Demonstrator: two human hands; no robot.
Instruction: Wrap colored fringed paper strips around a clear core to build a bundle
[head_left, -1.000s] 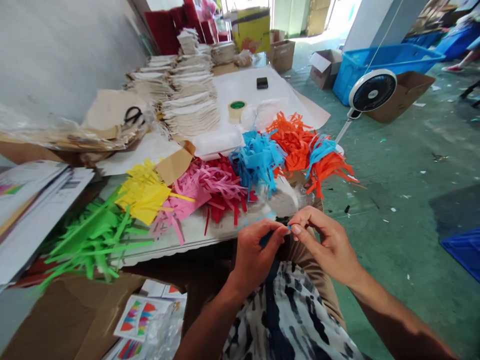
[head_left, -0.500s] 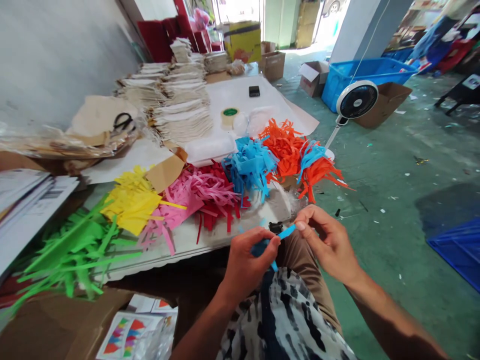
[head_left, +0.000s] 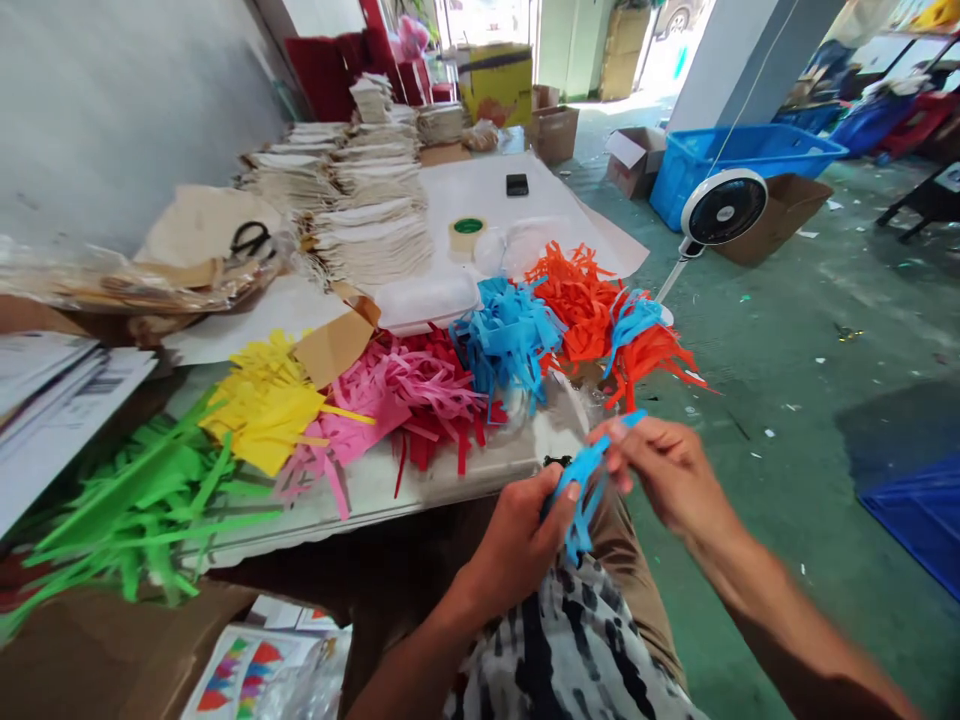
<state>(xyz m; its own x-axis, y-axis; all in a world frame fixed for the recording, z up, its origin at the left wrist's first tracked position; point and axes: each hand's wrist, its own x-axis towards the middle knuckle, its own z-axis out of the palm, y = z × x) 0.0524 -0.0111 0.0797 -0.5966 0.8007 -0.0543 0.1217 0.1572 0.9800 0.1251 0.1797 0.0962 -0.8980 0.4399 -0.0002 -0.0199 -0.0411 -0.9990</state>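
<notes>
A fringed strip of blue tissue paper (head_left: pixel 583 475) is stretched between my two hands, above my lap. My left hand (head_left: pixel 529 525) pinches its lower part, and my right hand (head_left: pixel 664 465) grips the upper end, slightly blurred. On the table beyond lie fringed tissue bundles: blue (head_left: pixel 506 325), orange (head_left: pixel 577 300), pink (head_left: pixel 401 375), dark red (head_left: pixel 435 440), yellow (head_left: pixel 262 400) and green (head_left: pixel 142 490). A smaller blue piece (head_left: pixel 634 322) rests on orange fringe at the table's right end. Part of a black clip (head_left: pixel 557 461) shows at the table edge behind my hands.
Tape (head_left: pixel 466 238), a black box-like item (head_left: pixel 517 185) and stacked bundles (head_left: pixel 371 240) occupy the table's back. Scissors (head_left: pixel 249 240) lie at left. A white fan (head_left: pixel 724 210) stands at right, near a blue bin (head_left: pixel 675 175). An open carton (head_left: pixel 112 650) sits below the table.
My right hand has moved slightly right, its fingers now further along the blue strip. More of the strip's fringe shows, hanging between my hands. The view has shifted a little.
</notes>
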